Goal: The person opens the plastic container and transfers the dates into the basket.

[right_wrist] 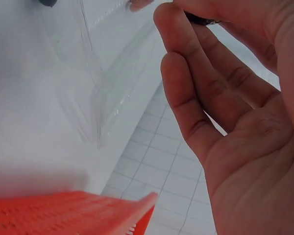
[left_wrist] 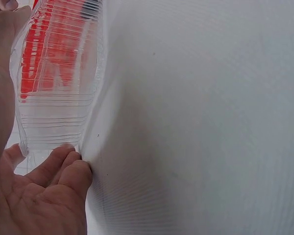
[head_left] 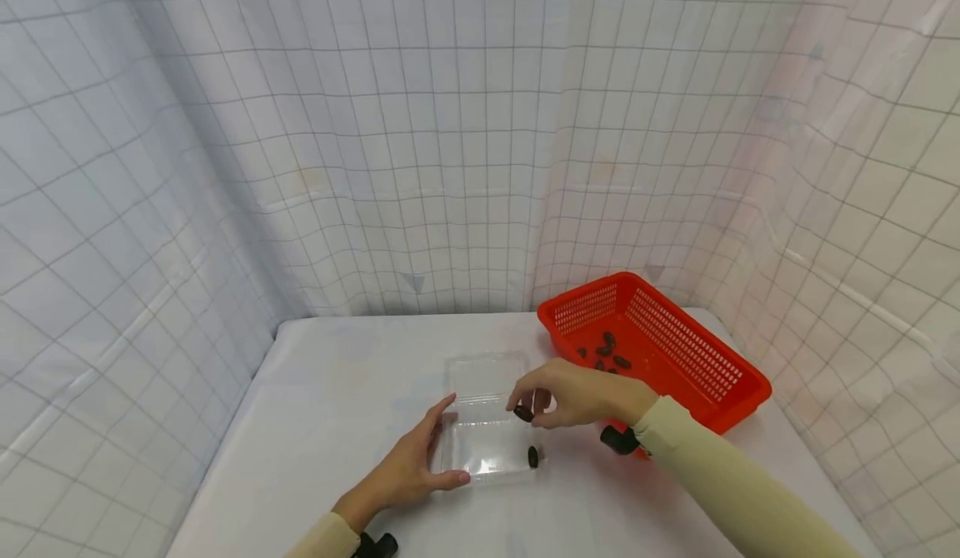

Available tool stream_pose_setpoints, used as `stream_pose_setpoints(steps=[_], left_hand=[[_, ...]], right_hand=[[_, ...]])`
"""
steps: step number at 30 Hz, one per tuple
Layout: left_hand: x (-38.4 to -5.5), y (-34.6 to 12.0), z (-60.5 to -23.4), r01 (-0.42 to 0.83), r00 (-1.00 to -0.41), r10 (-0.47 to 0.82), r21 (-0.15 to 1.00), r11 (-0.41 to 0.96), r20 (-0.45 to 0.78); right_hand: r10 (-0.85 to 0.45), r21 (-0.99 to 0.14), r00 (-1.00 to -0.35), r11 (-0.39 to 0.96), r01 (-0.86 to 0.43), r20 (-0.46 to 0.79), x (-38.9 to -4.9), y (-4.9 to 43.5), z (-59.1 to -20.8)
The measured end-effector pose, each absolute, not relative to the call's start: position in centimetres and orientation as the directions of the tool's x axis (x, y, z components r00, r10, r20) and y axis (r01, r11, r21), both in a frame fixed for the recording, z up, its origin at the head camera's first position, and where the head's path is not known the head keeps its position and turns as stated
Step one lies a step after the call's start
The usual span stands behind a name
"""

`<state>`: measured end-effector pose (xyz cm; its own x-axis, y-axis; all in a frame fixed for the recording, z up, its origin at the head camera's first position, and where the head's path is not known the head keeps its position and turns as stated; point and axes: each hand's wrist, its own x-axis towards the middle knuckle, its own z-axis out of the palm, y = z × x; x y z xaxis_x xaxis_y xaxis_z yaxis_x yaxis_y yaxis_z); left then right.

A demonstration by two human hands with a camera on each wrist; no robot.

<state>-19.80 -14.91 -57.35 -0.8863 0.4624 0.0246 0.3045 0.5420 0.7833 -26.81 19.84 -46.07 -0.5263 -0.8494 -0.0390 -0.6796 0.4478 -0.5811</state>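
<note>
A clear plastic clamshell box (head_left: 486, 450) lies on the table with its lid (head_left: 487, 372) folded back. My left hand (head_left: 408, 463) holds the box at its left side, the thumb at the near corner and the fingers farther back; the ribbed plastic wall (left_wrist: 59, 110) shows between them in the left wrist view. Above the box's right edge, my right hand (head_left: 581, 393) pinches a small dark oval piece (head_left: 523, 413) between thumb and fingertips. In the right wrist view that piece (right_wrist: 200, 19) is mostly hidden by the fingers. Another dark oval piece (head_left: 533, 456) sits at the box's right side.
On the right stands a red plastic basket (head_left: 686, 350) with slotted walls, several dark oval pieces (head_left: 621, 361) lying in its left part. The table is covered in white cloth (head_left: 330, 391). White gridded curtains (head_left: 420, 141) hang at the back and both sides.
</note>
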Motion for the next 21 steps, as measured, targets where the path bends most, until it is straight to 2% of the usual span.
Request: stream_pose_setpoints(steps=[12, 21], left_hand=[[-19.8, -14.9, -57.7, 0.265, -0.884, 0.467, 0.817, 0.512, -0.006], [-20.0, -14.9, -57.7, 0.260, -0.884, 0.467, 0.825, 0.502, -0.005]], right_hand=[[-0.775, -0.554, -0.623, 0.474, -0.685, 0.106, -27.8, 23.9, -45.2], [-0.674, -0.506, -0.726, 0.584, -0.635, 0.134, -29.1, 27.3, -44.6]])
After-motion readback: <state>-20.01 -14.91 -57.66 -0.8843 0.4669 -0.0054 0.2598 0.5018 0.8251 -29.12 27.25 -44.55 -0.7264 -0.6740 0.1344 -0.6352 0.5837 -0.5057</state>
